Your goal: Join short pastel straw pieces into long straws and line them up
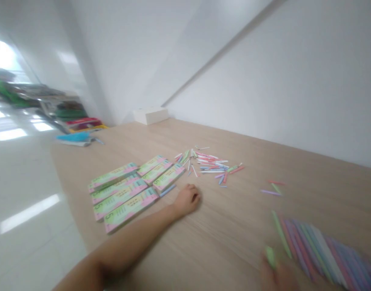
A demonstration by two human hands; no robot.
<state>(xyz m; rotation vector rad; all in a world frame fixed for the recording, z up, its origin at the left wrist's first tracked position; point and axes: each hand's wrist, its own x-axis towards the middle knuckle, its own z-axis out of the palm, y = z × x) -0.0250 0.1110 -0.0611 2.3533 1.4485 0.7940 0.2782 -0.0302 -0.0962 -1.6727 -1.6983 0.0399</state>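
Pale-green, chalk-like stick [270, 257] shows at the blurred right hand [279, 279], seemingly pinched between closed fingertips. Just beside that grip, to its right, a slanting row of slim pastel sticks [325, 250] lies side by side on the wood-grain tabletop [234, 226]. Left hand [187, 201] rests loosely curled; cannot tell whether it holds anything. Just beyond it, a scattered heap of coloured and white sticks [212, 163]. Best handling, by my judgement: light pinch, stick kept parallel to the row, neighbours unnudged.
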